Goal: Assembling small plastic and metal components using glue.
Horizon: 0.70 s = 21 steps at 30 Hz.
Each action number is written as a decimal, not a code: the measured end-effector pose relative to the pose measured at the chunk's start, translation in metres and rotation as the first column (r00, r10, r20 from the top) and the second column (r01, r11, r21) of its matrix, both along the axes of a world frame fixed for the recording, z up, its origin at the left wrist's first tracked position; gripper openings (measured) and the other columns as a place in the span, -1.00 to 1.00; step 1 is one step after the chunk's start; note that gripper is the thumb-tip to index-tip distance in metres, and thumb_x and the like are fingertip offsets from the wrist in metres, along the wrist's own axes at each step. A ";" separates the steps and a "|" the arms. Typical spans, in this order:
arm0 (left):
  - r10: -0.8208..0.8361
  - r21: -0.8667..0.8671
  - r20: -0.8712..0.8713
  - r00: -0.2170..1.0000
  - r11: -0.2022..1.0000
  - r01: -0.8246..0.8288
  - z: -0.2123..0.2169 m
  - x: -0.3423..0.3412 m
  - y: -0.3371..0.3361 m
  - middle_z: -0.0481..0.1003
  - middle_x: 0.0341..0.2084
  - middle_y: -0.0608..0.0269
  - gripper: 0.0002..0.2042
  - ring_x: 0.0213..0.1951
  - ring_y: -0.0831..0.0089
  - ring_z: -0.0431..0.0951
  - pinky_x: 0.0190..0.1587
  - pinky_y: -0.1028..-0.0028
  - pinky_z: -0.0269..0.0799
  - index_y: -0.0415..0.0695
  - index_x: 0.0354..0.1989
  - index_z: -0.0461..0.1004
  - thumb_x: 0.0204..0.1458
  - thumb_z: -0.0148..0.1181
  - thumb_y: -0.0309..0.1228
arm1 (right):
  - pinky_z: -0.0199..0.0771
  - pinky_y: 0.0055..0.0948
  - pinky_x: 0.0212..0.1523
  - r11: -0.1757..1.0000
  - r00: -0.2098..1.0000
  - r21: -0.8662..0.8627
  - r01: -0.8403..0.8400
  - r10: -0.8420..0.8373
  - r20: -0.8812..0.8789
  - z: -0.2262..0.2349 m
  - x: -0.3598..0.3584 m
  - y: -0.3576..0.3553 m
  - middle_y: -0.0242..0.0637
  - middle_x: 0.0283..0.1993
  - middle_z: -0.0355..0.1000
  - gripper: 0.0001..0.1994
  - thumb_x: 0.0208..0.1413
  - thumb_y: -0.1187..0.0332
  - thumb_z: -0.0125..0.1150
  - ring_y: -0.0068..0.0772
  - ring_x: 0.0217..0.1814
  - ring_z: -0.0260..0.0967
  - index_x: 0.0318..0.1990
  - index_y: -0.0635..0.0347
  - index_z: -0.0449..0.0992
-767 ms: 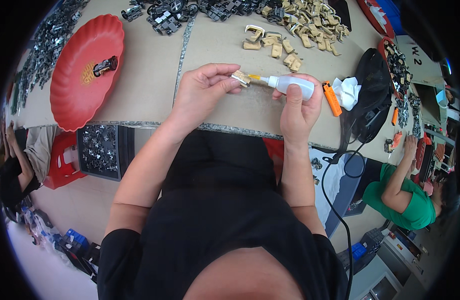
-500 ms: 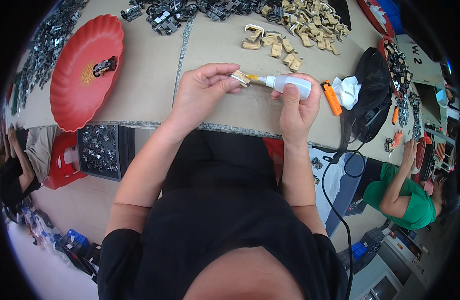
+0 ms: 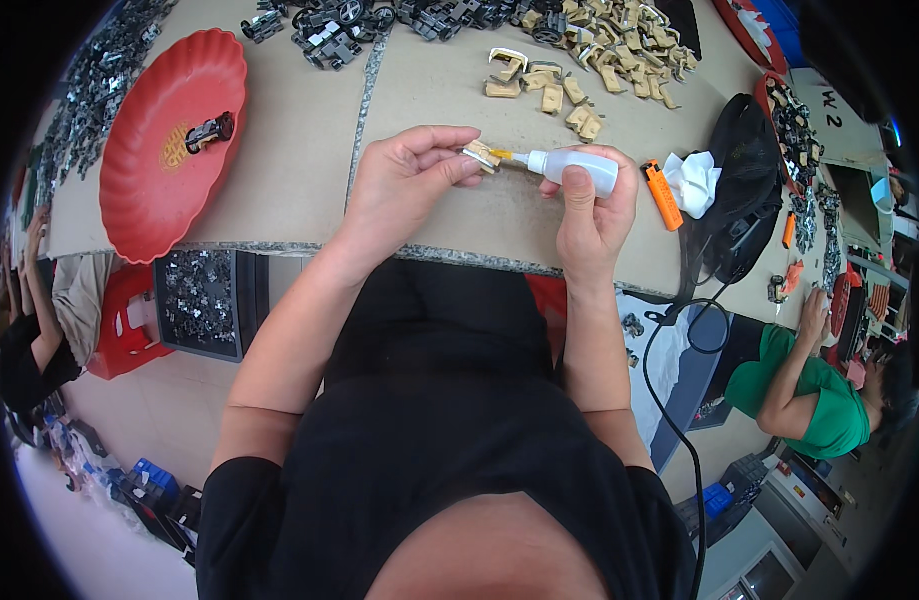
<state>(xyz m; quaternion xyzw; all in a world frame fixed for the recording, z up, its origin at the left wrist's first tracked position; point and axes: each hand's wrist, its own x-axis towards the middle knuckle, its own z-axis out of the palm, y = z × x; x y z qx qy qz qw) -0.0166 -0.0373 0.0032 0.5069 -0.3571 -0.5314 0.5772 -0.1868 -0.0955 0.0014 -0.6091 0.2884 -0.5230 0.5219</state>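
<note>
Left hand [image 3: 401, 188]: fingers pinching small tan part [image 3: 481, 151], above tabletop [image 3: 304, 170] toward near edge. Right hand [image 3: 593, 218]: fingers gripping white squeeze bottle [image 3: 577, 171], yellow nozzle tip [image 3: 502, 154] at part.

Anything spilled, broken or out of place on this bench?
No spill or breakage that I can make out. Mildly odd: a crumpled white tissue lies loose beside the orange tool, right of the right hand, looking like stray waste. Also, one dark part sits alone in the red dish.
</note>
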 end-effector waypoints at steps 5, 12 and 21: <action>0.000 0.012 0.010 1.000 1.000 0.000 0.001 0.000 -0.001 0.52 -0.36 0.14 -0.74 -0.33 0.54 0.52 -0.21 0.61 0.44 -0.33 -0.09 0.39 0.01 0.08 -0.59 | 0.36 -0.63 -0.40 1.000 1.000 -0.010 -0.002 0.002 -0.018 -0.001 0.000 0.001 -0.26 -0.32 0.32 -0.77 0.11 0.40 0.06 -0.60 -0.43 0.30 -0.18 0.32 0.21; 0.002 0.008 0.000 1.000 1.000 -0.002 0.000 0.000 0.000 0.52 -0.37 0.14 -0.75 -0.34 0.54 0.52 -0.21 0.61 0.43 -0.33 -0.09 0.39 0.01 0.07 -0.59 | 0.35 -0.64 -0.40 0.998 0.999 -0.069 0.008 -0.011 -0.043 -0.001 -0.001 0.001 -0.25 -0.30 0.30 -0.77 0.10 0.41 0.07 -0.60 -0.43 0.30 -0.19 0.32 0.20; 0.007 0.025 0.015 1.000 1.000 -0.007 0.003 -0.001 0.000 0.52 -0.37 0.14 -0.75 -0.34 0.53 0.52 -0.21 0.61 0.43 -0.33 -0.10 0.39 0.02 0.06 -0.59 | 0.32 -0.65 -0.38 0.991 0.998 -0.135 0.022 -0.030 -0.054 -0.001 0.000 0.002 -0.25 -0.29 0.27 -0.75 0.08 0.40 0.10 -0.61 -0.42 0.27 -0.19 0.32 0.20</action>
